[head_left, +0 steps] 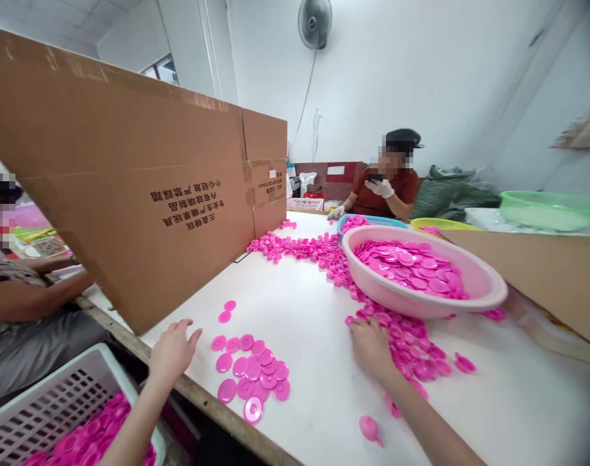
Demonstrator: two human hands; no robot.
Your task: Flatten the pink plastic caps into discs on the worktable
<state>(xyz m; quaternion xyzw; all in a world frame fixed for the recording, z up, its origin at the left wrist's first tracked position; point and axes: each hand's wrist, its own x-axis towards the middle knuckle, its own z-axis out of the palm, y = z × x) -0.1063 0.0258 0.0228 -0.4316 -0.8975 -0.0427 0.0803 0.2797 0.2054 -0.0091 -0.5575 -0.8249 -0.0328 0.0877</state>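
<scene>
One co-worker [37, 301] is sitting at far left, and one white slotted basket [109, 364] is standing below the desk's [314, 349] edge, holding uncounted pink pieces. One cardboard carton [129, 194] is filling the desk's left side, its printing showing upside down. The left grip [173, 349] is hovering empty just beside it, released, its fingers spreading and pointing away from the body. Roughly eighteen pink plastic discs [252, 369] are lying flat to its right: two are pairing farther off, about sixteen are clustering nearer, several overlapping. One long pile of pink cup-shaped pieces [340, 272], too many to count, is stretching its long axis from the carton's far end rightward and nearer. The right grip [372, 346] is touching the pile's left edge, fingers pointing away; I cannot tell whether it is grasping a piece. One stray bulb-shaped piece [369, 428] is lying nearer, its narrow tip pointing right and toward the body. One second co-worker [408, 191] is sitting across, holding one phone [375, 178]. One pale pink basin [401, 298] is standing against the pile, holding many discs.
</scene>
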